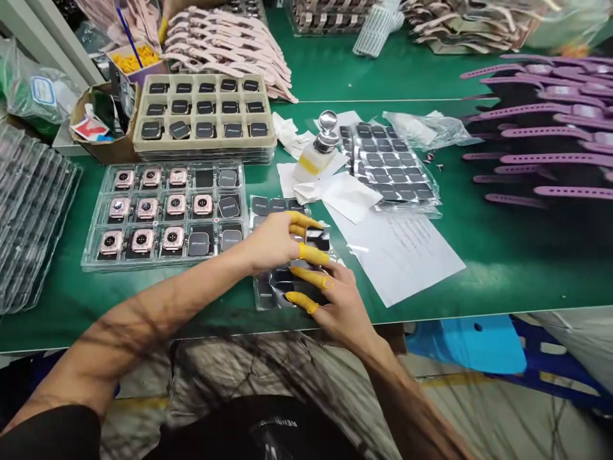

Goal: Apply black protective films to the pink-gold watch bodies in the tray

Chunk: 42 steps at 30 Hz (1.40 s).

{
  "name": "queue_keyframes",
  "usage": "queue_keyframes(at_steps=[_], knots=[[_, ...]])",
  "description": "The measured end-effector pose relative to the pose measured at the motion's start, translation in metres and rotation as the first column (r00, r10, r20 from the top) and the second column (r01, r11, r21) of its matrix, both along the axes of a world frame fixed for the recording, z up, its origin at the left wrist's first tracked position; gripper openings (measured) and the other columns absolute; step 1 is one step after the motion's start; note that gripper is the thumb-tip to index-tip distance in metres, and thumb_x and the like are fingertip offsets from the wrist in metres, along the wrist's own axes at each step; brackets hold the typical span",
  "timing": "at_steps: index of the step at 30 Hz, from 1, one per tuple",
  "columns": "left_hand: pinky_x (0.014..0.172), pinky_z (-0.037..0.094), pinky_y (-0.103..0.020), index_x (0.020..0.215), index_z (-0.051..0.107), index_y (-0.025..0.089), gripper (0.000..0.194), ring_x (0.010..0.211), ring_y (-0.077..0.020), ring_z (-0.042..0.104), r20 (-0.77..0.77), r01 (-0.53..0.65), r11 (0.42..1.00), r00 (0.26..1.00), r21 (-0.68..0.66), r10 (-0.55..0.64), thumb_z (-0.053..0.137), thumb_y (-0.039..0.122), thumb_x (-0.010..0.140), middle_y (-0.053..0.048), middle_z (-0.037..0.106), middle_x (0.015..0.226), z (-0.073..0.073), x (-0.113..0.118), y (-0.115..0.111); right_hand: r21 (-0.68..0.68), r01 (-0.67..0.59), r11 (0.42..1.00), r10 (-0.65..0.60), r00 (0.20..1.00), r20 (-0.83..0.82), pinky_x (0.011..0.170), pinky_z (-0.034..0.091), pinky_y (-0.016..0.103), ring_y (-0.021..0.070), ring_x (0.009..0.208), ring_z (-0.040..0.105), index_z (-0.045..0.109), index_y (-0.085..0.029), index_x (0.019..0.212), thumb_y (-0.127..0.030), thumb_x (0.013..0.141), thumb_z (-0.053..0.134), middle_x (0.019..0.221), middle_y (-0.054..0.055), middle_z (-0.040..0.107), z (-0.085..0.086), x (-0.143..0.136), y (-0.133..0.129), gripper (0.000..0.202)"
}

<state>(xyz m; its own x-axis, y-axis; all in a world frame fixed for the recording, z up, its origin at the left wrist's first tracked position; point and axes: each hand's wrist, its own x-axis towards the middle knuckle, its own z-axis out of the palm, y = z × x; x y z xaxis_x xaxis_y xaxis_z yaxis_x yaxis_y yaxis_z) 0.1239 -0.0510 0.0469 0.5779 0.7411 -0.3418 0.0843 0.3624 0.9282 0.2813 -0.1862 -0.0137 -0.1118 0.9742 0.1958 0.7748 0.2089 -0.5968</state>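
Piece [318, 239] in left hand [276, 241], beyond right hand [342, 301]

The left hand pinches the piece between fingertips, nearer than the right; its long axis is unclear. Right fingers spread slightly over the sheet [266, 295]; whether they grip, I cannot tell.

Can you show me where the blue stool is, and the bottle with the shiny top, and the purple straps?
Blue stool [472, 344]: head view, on its seat.
Bottle [312, 161]: head view, on its body.
Purple straps [550, 160]: head view, on one strap's band.
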Motion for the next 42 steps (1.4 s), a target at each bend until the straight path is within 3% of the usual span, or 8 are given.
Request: queue_keyframes(at_steps=[3, 7, 12, 16, 20, 27, 32, 42], knots=[[0.066, 0.054, -0.027, 0.099, 0.074, 0.012, 0.042, 0.075, -0.0148, 0.070, 0.027, 0.012, 0.992, 1.000, -0.124, -0.008, 0.086, 0.001, 0.059, -0.001, 0.072, 0.086, -0.007, 0.013, 0.001, 0.007, 0.094, 0.996, -0.094, 0.996, 0.000, 0.096, 0.054, 0.056, 0.0348, 0.118, 0.063, 0.077, -0.034, 0.110, -0.037, 0.087, 0.078, 0.119, 0.009, 0.076, -0.006, -0.005, 0.006, 0.023], [0.083, 0.057, -0.035, 0.095, 0.074, 0.014, 0.044, 0.086, -0.0193, 0.072, 0.086, -0.020, 0.978, 0.996, -0.206, 0.039, 0.092, 0.004, 0.056, -0.005, 0.076, 0.088, -0.008, 0.008, 0.007, 0.154, -0.010, 0.988, 0.005, 0.999, 0.035, 0.083, 0.050, 0.045, 0.0273, 0.095, 0.064, 0.079, -0.028, 0.101, -0.031, 0.093, 0.072, 0.089, 0.005, 0.078, -0.006, -0.001, 0.024, 0.011], [0.082, 0.053, -0.033, 0.097, 0.073, 0.014, 0.043, 0.081, -0.0157, 0.069, 0.097, -0.106, 0.961, 0.986, -0.257, 0.135, 0.090, 0.004, 0.059, -0.003, 0.075, 0.086, -0.005, -0.004, 0.017, 0.294, -0.170, 0.941, 0.149, 0.984, 0.094, 0.080, 0.044, 0.040, 0.0215, 0.088, 0.059, 0.072, -0.027, 0.110, -0.004, 0.093, 0.060, 0.084, 0.000, 0.076, -0.005, 0.002, 0.029, 0.031], [0.077, 0.051, -0.031, 0.100, 0.072, 0.015, 0.046, 0.082, -0.0154, 0.068, 0.062, -0.121, 0.965, 0.988, -0.232, 0.139, 0.091, 0.008, 0.059, -0.002, 0.074, 0.086, -0.007, -0.006, 0.018, 0.354, -0.256, 0.900, 0.202, 0.962, 0.183, 0.090, 0.048, 0.047, 0.0222, 0.096, 0.060, 0.069, -0.027, 0.107, 0.004, 0.088, 0.056, 0.088, -0.002, 0.077, 0.002, 0.003, 0.028, 0.039], [0.081, 0.052, -0.029, 0.101, 0.072, 0.015, 0.050, 0.087, -0.0143, 0.067, 0.101, -0.073, 0.986, 0.991, -0.148, 0.089, 0.094, 0.008, 0.056, -0.003, 0.073, 0.094, -0.009, -0.006, 0.013, 0.342, -0.332, 0.879, 0.246, 0.931, 0.270, 0.111, 0.043, 0.067, 0.0269, 0.110, 0.063, 0.069, -0.026, 0.105, -0.008, 0.093, 0.063, 0.101, -0.001, 0.080, 0.005, 0.003, 0.024, 0.023], [0.058, 0.041, -0.023, 0.119, 0.067, 0.011, 0.064, 0.057, -0.0039, 0.045, 0.019, 0.028, 0.994, 0.999, -0.103, -0.026, 0.095, 0.015, 0.061, 0.003, 0.064, 0.079, -0.007, -0.007, -0.002, 0.151, -0.225, 0.963, 0.207, 0.970, 0.130, 0.120, 0.040, 0.069, 0.0320, 0.128, 0.064, 0.058, -0.026, 0.139, -0.034, 0.093, 0.074, 0.130, 0.005, 0.077, -0.006, -0.006, 0.003, 0.049], [0.053, 0.038, -0.021, 0.122, 0.067, 0.013, 0.068, 0.056, -0.0041, 0.044, 0.014, 0.102, 0.991, 0.995, -0.084, -0.101, 0.096, 0.019, 0.061, 0.002, 0.064, 0.081, -0.011, -0.007, -0.002, 0.215, -0.057, 0.975, 0.039, 0.996, 0.086, 0.114, 0.045, 0.069, 0.0324, 0.118, 0.067, 0.064, -0.033, 0.131, -0.029, 0.089, 0.079, 0.107, -0.002, 0.083, -0.008, -0.018, -0.001, 0.045], [0.058, 0.045, -0.020, 0.117, 0.068, 0.011, 0.067, 0.059, -0.0018, 0.047, 0.069, 0.032, 0.994, 0.997, -0.106, -0.024, 0.096, 0.013, 0.056, -0.002, 0.069, 0.097, -0.011, -0.010, -0.001, 0.266, -0.022, 0.964, -0.015, 0.991, 0.136, 0.118, 0.040, 0.074, 0.0341, 0.129, 0.063, 0.070, -0.030, 0.118, -0.019, 0.090, 0.074, 0.127, 0.000, 0.078, -0.009, -0.030, -0.013, 0.031]])
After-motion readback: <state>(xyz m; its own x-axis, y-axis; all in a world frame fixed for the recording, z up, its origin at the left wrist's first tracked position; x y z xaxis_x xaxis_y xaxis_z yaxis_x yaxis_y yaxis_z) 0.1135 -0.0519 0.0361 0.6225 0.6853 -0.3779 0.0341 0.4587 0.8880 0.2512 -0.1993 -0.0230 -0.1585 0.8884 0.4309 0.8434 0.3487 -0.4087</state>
